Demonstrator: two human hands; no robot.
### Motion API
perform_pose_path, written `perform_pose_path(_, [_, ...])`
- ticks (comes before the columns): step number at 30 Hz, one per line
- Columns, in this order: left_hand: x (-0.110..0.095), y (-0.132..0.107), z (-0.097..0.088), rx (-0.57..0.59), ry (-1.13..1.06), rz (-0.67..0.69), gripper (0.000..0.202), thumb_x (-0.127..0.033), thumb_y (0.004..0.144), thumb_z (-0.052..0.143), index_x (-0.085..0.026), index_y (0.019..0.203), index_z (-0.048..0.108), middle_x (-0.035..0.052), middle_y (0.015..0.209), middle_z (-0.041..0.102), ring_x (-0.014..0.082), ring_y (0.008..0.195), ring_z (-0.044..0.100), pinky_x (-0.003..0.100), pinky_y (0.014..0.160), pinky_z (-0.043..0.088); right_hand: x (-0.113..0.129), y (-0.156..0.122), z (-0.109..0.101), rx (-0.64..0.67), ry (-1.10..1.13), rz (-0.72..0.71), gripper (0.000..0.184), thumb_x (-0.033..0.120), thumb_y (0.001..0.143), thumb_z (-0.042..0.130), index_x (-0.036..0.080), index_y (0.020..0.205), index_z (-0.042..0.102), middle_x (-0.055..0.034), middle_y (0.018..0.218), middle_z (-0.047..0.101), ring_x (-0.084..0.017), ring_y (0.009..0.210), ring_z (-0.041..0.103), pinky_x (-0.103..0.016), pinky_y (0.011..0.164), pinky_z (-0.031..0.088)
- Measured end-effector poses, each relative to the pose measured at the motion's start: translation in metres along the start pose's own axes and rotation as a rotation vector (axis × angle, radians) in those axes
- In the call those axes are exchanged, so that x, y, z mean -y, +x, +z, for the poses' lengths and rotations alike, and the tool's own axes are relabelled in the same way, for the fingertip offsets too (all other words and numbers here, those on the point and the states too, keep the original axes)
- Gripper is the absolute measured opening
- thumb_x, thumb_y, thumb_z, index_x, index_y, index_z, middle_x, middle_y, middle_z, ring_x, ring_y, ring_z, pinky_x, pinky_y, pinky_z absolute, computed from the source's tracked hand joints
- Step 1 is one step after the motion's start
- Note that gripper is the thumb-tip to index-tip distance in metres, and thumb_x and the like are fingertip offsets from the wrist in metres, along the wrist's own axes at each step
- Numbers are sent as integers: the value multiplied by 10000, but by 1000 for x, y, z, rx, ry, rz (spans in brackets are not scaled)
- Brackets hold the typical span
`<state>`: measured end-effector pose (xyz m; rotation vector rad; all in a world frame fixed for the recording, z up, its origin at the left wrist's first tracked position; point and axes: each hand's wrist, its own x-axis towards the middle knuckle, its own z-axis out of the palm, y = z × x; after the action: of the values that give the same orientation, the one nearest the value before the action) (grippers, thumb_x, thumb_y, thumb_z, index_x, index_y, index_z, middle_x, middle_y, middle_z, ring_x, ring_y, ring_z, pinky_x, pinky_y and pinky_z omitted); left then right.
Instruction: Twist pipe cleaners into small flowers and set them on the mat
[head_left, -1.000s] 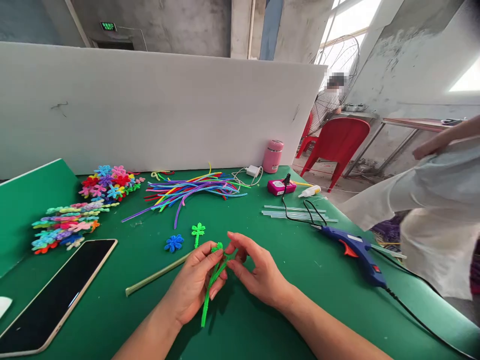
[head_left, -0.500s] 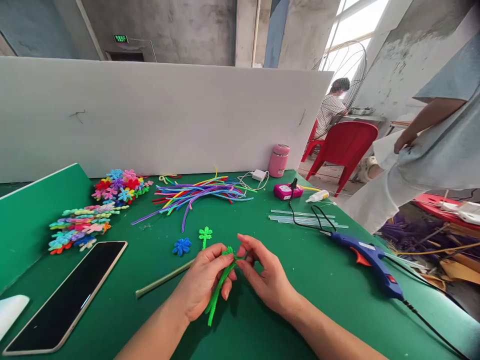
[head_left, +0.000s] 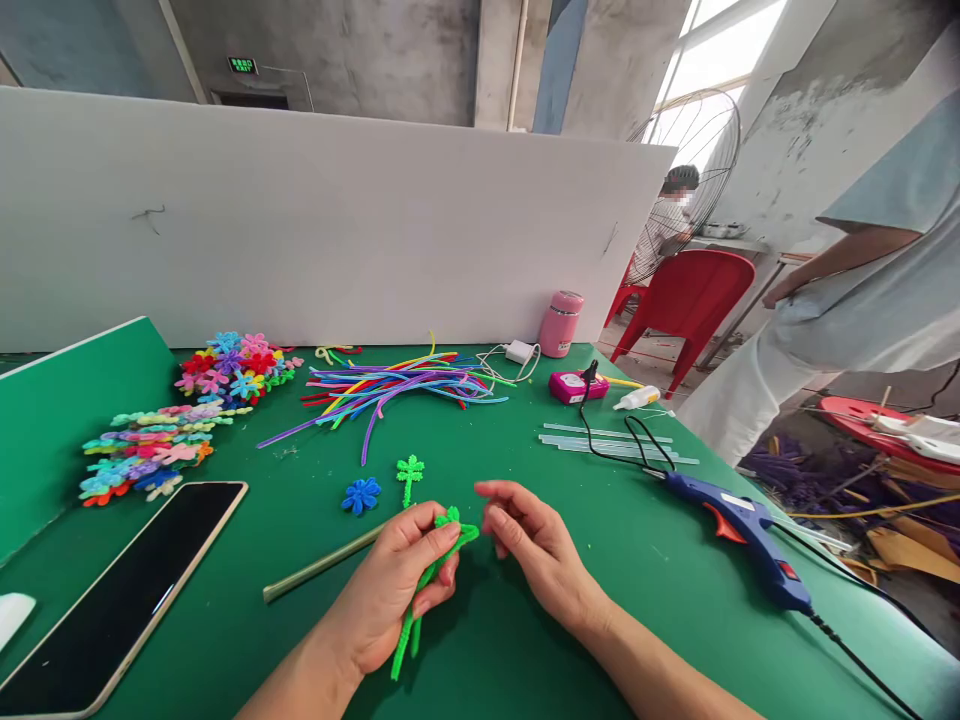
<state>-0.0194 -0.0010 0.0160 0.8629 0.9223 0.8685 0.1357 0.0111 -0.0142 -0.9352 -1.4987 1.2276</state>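
My left hand (head_left: 394, 590) pinches a bright green pipe cleaner (head_left: 424, 590) bent into small loops at its top, with the doubled tail hanging down past my palm. My right hand (head_left: 534, 548) hovers just right of the looped end, fingers curled loosely and apart from it, holding nothing. A finished green pipe-cleaner flower (head_left: 410, 470) and a blue one (head_left: 361, 495) lie just beyond my hands. A pale green stick (head_left: 322, 563) lies on the green table (head_left: 525, 650) beside my left hand.
Loose coloured pipe cleaners (head_left: 390, 385) lie at the centre back, piles of finished flowers (head_left: 172, 425) at the left. A phone (head_left: 120, 590) lies front left. A blue glue gun (head_left: 739, 530), glue sticks (head_left: 607, 440), pink cup (head_left: 562, 323). A person stands at right (head_left: 847, 320).
My right hand has let go of the looped end and drawn slightly right. My left hand keeps the green pipe cleaner. The standing person at right has shifted.
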Motion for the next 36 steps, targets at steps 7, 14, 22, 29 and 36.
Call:
perform_pose_path(7, [4, -1, 3, 2, 9, -12, 214, -294, 755, 556, -171, 645, 420, -59, 487, 466, 20, 359, 324, 149, 342, 163, 3, -3, 0, 130, -69, 64, 334, 440, 813, 446, 152, 647, 472, 30, 567, 408, -81, 529, 355, -206, 491, 300])
perform_pose_path(14, [13, 3, 3, 45, -43, -36, 170, -271, 768, 532, -184, 664, 428, -60, 505, 482, 39, 343, 363, 154, 324, 222, 2, -1, -1, 143, -76, 98, 267, 395, 772, 489, 158, 654, 460, 42, 564, 385, -78, 527, 329, -200, 496, 281])
perform_pose_path(22, [16, 3, 3, 85, 12, -87, 205, -321, 761, 542, -183, 656, 435, -68, 482, 459, 34, 317, 341, 158, 306, 203, 4, 1, -4, 241, -115, 106, 154, 284, 737, 491, 165, 656, 437, 51, 550, 375, -69, 508, 312, -189, 460, 252])
perform_pose_path(29, [19, 6, 5, 113, 123, -58, 245, -377, 766, 523, -180, 656, 428, -62, 472, 464, 30, 315, 322, 147, 300, 211, -2, 1, -8, 249, -186, 60, 139, 263, 705, 466, 169, 621, 407, 58, 527, 346, -67, 495, 283, -188, 445, 227])
perform_pose_path(36, [21, 9, 5, 144, 97, -40, 269, -412, 755, 526, -176, 669, 429, -64, 467, 466, 28, 292, 349, 146, 295, 227, -7, 3, -10, 240, -180, 58, 182, 304, 722, 476, 167, 621, 412, 55, 538, 341, -70, 503, 284, -192, 458, 233])
